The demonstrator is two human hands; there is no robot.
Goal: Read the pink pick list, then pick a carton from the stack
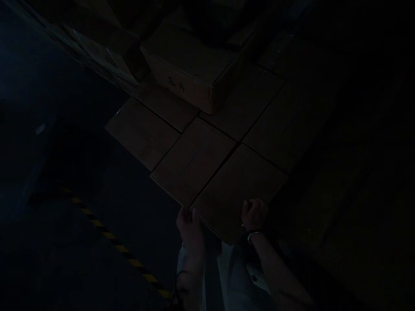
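Both hands grip the nearest carton, at 6 o'clock in a dim view.
Left hand (189, 226) clasps the carton (236, 190) at its near corner; right hand (254, 214) curls over its near edge. A stacked box (191, 69) sits at 12 o'clock.

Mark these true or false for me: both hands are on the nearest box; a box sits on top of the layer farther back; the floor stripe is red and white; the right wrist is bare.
1. Both hands grip the nearest box: true, left hand and right hand hold its near edges.
2. A raised box sits on the flat layer behind: true.
3. The floor stripe is red and white: false, it is yellow and black.
4. The right wrist is bare: false, it wears a bracelet.
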